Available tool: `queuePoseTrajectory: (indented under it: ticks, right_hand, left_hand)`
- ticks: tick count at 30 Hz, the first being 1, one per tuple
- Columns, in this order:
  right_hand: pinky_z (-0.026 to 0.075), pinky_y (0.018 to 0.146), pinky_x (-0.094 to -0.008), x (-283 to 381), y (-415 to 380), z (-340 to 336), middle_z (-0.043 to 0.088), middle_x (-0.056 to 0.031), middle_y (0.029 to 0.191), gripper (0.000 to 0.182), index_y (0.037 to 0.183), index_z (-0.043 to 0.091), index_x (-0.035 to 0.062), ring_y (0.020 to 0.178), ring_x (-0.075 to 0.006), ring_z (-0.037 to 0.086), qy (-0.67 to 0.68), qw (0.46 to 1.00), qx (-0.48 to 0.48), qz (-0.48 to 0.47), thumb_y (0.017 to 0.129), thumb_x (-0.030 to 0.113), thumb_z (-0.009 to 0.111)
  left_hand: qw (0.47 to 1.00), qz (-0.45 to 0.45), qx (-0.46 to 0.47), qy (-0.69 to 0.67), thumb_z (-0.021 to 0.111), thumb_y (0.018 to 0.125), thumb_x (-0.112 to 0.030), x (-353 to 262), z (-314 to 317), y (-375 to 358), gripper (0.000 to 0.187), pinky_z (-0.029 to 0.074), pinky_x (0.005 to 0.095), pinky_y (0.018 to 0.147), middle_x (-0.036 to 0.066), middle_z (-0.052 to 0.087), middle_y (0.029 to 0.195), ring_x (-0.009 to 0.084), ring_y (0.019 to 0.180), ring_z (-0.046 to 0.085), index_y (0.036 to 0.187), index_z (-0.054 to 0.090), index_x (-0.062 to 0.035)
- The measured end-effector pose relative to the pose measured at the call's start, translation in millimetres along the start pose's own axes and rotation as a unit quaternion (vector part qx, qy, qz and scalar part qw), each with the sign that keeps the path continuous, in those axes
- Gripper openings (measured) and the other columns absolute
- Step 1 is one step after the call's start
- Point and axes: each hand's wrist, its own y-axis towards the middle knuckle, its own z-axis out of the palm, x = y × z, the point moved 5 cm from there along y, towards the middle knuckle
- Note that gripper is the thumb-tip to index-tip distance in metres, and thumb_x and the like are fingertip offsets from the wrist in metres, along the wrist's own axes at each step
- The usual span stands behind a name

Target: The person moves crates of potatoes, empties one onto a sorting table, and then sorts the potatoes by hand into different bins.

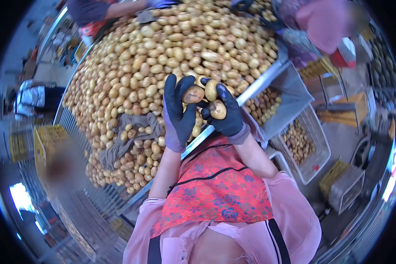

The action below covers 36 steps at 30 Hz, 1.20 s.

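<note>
My left hand [178, 112], in a dark glove with a purple cuff, is closed around a brownish potato [193, 94]. Gloved the same way, my right hand [230, 116] grips two potatoes: a yellowish one [210, 90] at the fingertips and a paler one [217, 109] with a dark spot lower down. Both hands are close together above the near edge of a large potato heap [163, 57], and their potatoes almost meet. Some fingertips are hidden behind the potatoes.
A grey cloth [132, 127] lies on the heap at left. A metal rail [251, 90] borders the table by my apron. To the right are a grey chute [288, 99] and a white crate [324, 154] with small potatoes. Co-workers' gloved hands [160, 3] reach in at the far side.
</note>
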Motion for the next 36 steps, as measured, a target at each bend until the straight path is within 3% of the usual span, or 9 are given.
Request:
queuePoseTrajectory:
  ticks: [5, 12, 17, 18, 19, 21, 23, 30, 36]
  right_hand:
    - [0.052, 0.081, -0.0284, 28.4, -38.8, -56.4, 0.054, -0.0080, 0.121, 0.070, 0.136, 0.034, 0.0053, 0.099, -0.0155, 0.057, -0.176, 0.978, -0.069, -0.083, 0.076, -0.006, 0.067]
    - [0.051, 0.078, -0.0324, 128.7, -216.7, -202.2, 0.055, -0.0075, 0.118, 0.039, 0.117, 0.053, 0.0047, 0.101, -0.0176, 0.055, -0.252, 0.896, -0.340, -0.137, 0.089, 0.030, 0.059]
    - [0.050, 0.078, -0.0382, 221.8, -356.7, -252.6, 0.067, -0.0100, 0.097, 0.027, 0.100, 0.064, 0.0060, 0.092, -0.0254, 0.064, -0.795, 0.255, -0.544, -0.077, 0.084, 0.028, 0.067]
    - [0.050, 0.081, -0.0385, 228.3, -406.0, -312.8, 0.064, -0.0117, 0.109, 0.038, 0.115, 0.056, 0.0048, 0.098, -0.0245, 0.062, -0.732, 0.266, -0.627, 0.013, 0.083, 0.023, 0.067]
    - [0.049, 0.078, -0.0365, 220.8, -429.7, -347.0, 0.067, -0.0088, 0.104, 0.038, 0.114, 0.057, 0.0024, 0.090, -0.0242, 0.064, -0.576, 0.379, -0.668, -0.281, 0.083, 0.021, 0.070]
    - [0.045, 0.086, -0.0356, 215.6, -406.5, -384.6, 0.059, -0.0089, 0.117, 0.050, 0.124, 0.047, 0.0004, 0.102, -0.0233, 0.057, -0.633, 0.308, -0.704, -0.101, 0.088, 0.032, 0.062]
    - [0.034, 0.102, -0.0380, 185.6, -303.6, -405.1, 0.047, -0.0162, 0.133, 0.052, 0.134, 0.036, -0.0037, 0.119, -0.0273, 0.046, -0.526, 0.578, -0.600, -0.169, 0.090, 0.016, 0.055]
    - [0.025, 0.108, -0.0509, 98.2, 66.8, -197.9, 0.039, -0.0299, 0.135, 0.072, 0.138, 0.037, 0.0009, 0.127, -0.0421, 0.037, -0.927, 0.279, -0.242, -0.066, 0.086, 0.046, 0.057]
    - [0.024, 0.106, -0.0559, 117.3, 200.7, -203.8, 0.036, -0.0312, 0.137, 0.069, 0.142, 0.035, 0.0085, 0.127, -0.0467, 0.034, -0.912, 0.338, -0.168, -0.163, 0.087, 0.045, 0.055]
  left_hand:
    - [0.953, 0.027, 0.222, 0.204, 0.051, 0.075, 0.012, 7.3, 57.5, -6.1, 0.055, 0.036, 0.0371, 0.104, 0.014, 0.055, 0.124, 0.0289, 0.120, 0.051, 0.128, 0.047, -0.0019]
    - [0.934, -0.172, 0.272, 0.154, 0.056, 0.086, -0.003, 51.4, 25.4, -41.1, 0.044, 0.035, 0.0332, 0.104, 0.011, 0.056, 0.126, 0.0208, 0.122, 0.049, 0.130, 0.047, -0.0014]
    - [0.920, -0.281, 0.210, 0.175, 0.054, 0.088, -0.008, 81.2, -34.5, -70.1, 0.041, 0.036, 0.0324, 0.104, 0.010, 0.054, 0.130, 0.0209, 0.123, 0.048, 0.128, 0.050, -0.0019]
    - [0.912, -0.271, 0.222, 0.212, 0.054, 0.088, -0.008, 79.1, -38.1, -70.8, 0.040, 0.037, 0.0332, 0.103, 0.012, 0.054, 0.129, 0.0215, 0.122, 0.049, 0.127, 0.051, -0.0025]
    - [0.907, -0.255, 0.235, 0.239, 0.054, 0.088, -0.009, 77.0, -39.0, -69.9, 0.039, 0.039, 0.0339, 0.102, 0.013, 0.054, 0.128, 0.0224, 0.121, 0.050, 0.126, 0.051, -0.0027]
    - [0.903, -0.229, 0.244, 0.271, 0.056, 0.088, -0.012, 78.7, -40.2, -68.8, 0.039, 0.042, 0.0360, 0.098, 0.016, 0.056, 0.126, 0.0261, 0.118, 0.053, 0.125, 0.051, -0.0035]
    - [0.896, -0.240, 0.242, 0.283, 0.058, 0.087, -0.014, 79.5, -29.3, -60.0, 0.041, 0.043, 0.0373, 0.097, 0.017, 0.056, 0.125, 0.0301, 0.116, 0.054, 0.127, 0.051, -0.0063]
    - [0.875, -0.128, 0.238, 0.402, 0.062, 0.087, -0.018, 87.7, -27.9, -12.2, 0.042, 0.044, 0.0392, 0.095, 0.014, 0.058, 0.122, 0.0308, 0.115, 0.054, 0.127, 0.053, -0.0080]
    - [0.892, -0.143, 0.149, 0.401, 0.063, 0.087, -0.012, 74.3, -59.4, 72.3, 0.040, 0.046, 0.0373, 0.092, 0.015, 0.059, 0.119, 0.0274, 0.110, 0.057, 0.125, 0.052, -0.0054]
